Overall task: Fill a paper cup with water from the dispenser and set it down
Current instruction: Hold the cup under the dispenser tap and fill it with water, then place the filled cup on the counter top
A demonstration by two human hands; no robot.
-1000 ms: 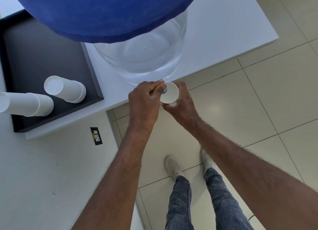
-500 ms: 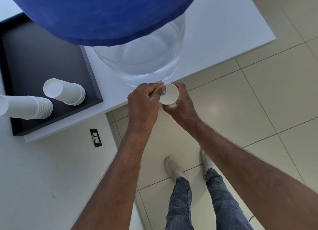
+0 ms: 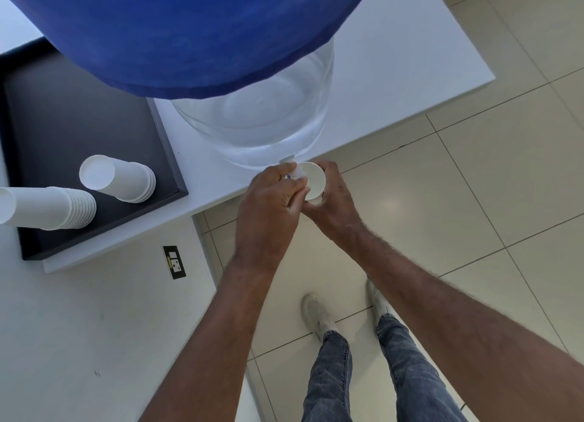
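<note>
The paper cup (image 3: 314, 181) sits under the small white tap (image 3: 292, 169) at the foot of the water dispenser (image 3: 252, 121), out past the front edge of the white bench (image 3: 395, 74) and over the tiled floor (image 3: 474, 184). The right hand (image 3: 331, 203) wraps around the cup's wall from below and behind, its grip clamped on the cup, mouth facing up. The left hand (image 3: 268, 206) is closed on the tap, fingers curled over it just beside the cup's rim. Whether water is running, or how full the cup is, cannot be told from this angle; the inside looks plain white. A cup like this is light and thin-walled, so it probably gives under a hard squeeze, and once filled it should turn noticeably heavier and sloshy. A firm but gentle hold around the middle of the wall, below the rim, likely suits it best; pinching the rim risks buckling it and spilling. Wet paper may also turn slippery, so support from underneath would help. It should stay level on the way to the bench. Two stacks of spare cups (image 3: 117, 178) lie on their sides on the dark tray (image 3: 79, 115) at the left, well apart from the hands.
</note>
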